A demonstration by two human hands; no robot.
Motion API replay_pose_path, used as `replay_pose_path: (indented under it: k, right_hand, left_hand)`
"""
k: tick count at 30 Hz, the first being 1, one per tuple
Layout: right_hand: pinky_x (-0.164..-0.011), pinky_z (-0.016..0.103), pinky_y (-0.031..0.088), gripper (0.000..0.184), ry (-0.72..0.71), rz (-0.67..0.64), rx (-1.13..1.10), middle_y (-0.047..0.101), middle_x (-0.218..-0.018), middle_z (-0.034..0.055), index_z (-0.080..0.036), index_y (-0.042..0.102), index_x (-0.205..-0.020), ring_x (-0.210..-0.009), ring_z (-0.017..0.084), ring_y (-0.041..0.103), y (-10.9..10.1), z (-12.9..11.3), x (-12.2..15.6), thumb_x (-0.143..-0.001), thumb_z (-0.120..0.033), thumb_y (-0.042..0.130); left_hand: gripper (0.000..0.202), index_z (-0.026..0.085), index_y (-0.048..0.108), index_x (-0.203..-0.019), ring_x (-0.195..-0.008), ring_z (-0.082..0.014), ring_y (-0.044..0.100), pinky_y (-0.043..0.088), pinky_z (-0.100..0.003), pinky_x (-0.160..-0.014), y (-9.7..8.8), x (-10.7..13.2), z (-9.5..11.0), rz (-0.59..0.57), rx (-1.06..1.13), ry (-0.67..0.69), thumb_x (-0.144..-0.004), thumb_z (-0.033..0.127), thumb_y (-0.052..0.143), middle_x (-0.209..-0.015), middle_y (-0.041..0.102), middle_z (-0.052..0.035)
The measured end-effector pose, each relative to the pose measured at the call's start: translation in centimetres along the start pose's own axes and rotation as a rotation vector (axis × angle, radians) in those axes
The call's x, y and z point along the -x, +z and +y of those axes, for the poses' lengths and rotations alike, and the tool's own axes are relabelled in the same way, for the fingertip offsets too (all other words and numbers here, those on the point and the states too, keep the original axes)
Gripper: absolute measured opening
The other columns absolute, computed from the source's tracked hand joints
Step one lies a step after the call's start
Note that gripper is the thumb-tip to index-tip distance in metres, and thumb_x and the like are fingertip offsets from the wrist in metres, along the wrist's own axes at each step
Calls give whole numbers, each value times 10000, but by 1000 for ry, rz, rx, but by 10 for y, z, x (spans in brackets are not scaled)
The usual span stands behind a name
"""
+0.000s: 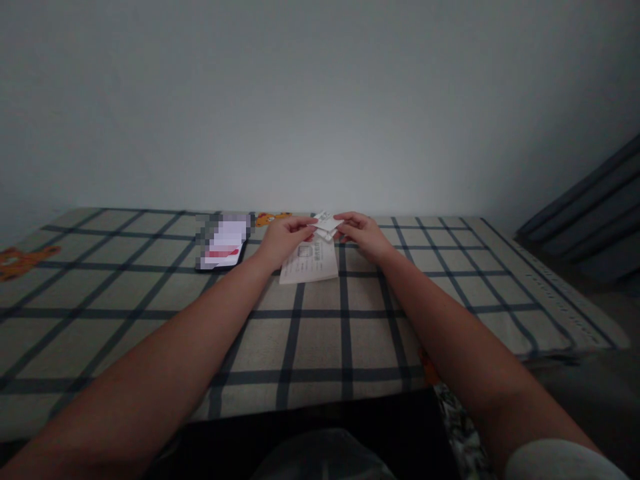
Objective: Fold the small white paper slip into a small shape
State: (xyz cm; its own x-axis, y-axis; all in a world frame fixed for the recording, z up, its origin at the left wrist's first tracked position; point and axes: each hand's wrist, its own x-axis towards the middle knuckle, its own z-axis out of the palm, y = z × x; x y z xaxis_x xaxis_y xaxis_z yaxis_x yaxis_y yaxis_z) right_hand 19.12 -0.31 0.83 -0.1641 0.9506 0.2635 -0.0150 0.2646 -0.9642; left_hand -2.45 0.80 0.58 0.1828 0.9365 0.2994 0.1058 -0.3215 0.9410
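Both my arms reach forward over a checked cloth (150, 300) that covers the surface in front of me. My left hand (284, 237) and my right hand (361, 233) meet in the middle and pinch a small folded piece of white paper (327, 223) between their fingertips, a little above the cloth. Under the hands lies a printed paper sheet (311, 262), flat on the cloth. Each hand's fingers are closed on an edge of the folded paper.
A phone (223, 244) with a lit screen lies on the cloth to the left of my left hand. Orange cartoon prints (23, 259) show on the cloth. A plain wall (320, 100) stands behind, and dark fabric (590, 220) hangs at the right.
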Motion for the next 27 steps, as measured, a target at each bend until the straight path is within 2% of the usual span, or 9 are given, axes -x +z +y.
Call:
replay_pose_path:
  k: [3, 7, 13, 16, 21, 27]
  right_hand:
    - [-659, 278, 532, 341, -18, 7, 11, 712, -834, 29, -186, 724, -984, -739, 136, 640, 1, 0, 0, -707, -379, 776]
    - [-671, 282, 537, 334, -30, 45, 30, 732, -846, 41, -185, 752, -923, -722, 133, 638, 2, -1, -1, -687, -417, 798]
    - [-677, 273, 531, 335, -34, 57, 84, 730, -801, 41, -180, 746, -830, -708, 128, 622, 4, 0, -1, -703, -489, 771]
    - [-665, 264, 520, 332, -37, 32, 93, 719, -802, 34, -183, 735, -820, -710, 124, 614, 3, 2, -2, -715, -498, 756]
    - [-654, 262, 502, 320, -26, 9, 87, 703, -824, 24, -178, 730, -840, -687, 112, 589, 0, 3, -2, -712, -469, 768]
    - [-634, 243, 491, 329, -20, 3, 93, 694, -785, 14, -173, 712, -810, -653, 99, 572, 3, 0, 0, -714, -485, 758]
  left_hand:
    - [355, 185, 784, -1011, -706, -144, 646, 520, -274, -656, 0, 0, 1, -5, 9, -16, -713, 379, 781, -919, 767, -75]
    - [339, 191, 793, -960, -745, -159, 654, 520, -287, -696, 0, -1, -1, 15, 5, 29, -703, 414, 797, -917, 767, -70]
    - [360, 186, 784, -899, -674, -151, 626, 502, -282, -656, 0, -2, -1, 42, -41, 51, -746, 510, 748, -782, 734, -46]
    - [351, 182, 770, -862, -680, -147, 628, 511, -280, -671, 2, -1, 0, 38, -18, 54, -743, 512, 751, -777, 727, -42]
    - [366, 178, 770, -905, -707, -149, 649, 520, -281, -684, 3, 0, -3, -41, 116, -24, -688, 470, 809, -862, 752, -57]
    - [365, 176, 787, -896, -710, -168, 649, 502, -292, -661, 3, 2, 1, -16, 53, 1, -709, 489, 785, -864, 763, -67]
